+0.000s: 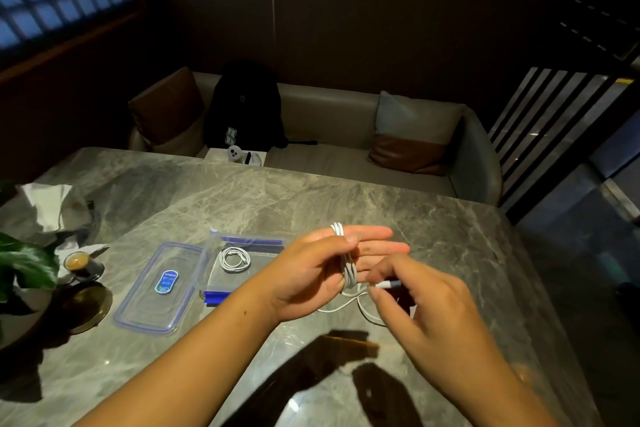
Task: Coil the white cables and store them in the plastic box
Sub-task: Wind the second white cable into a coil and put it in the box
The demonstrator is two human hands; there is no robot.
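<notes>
item: white cable [348, 270], coiling under way. location: it is looping several times around the straight fingers of the left hand [322, 263], above the marble table [311, 191] and just right of the plastic box [207, 253]; the thumb is pinning the loops against the fingers. a short slack tail is trailing onto the tabletop beneath the hands and curving back up to the plug end [388, 284]. right hand [426, 308]: thumb and forefinger are pinching the plug end, the other fingers curling loosely and holding nothing else. plastic box: standing open, with a coiled cable [234, 258] lying flat inside; its lid [145, 305] is lying just beside it on the left. espresso cup [78, 262]: sitting further left. step in hand, as judged: the last turns of winding this cable. next move, as judged: it is calling for the right hand to be wrapping or tucking the tail so the coil is not springing open, then for sliding the bundle off the fingers with its shape kept and setting it in the box beside the coil there.
</notes>
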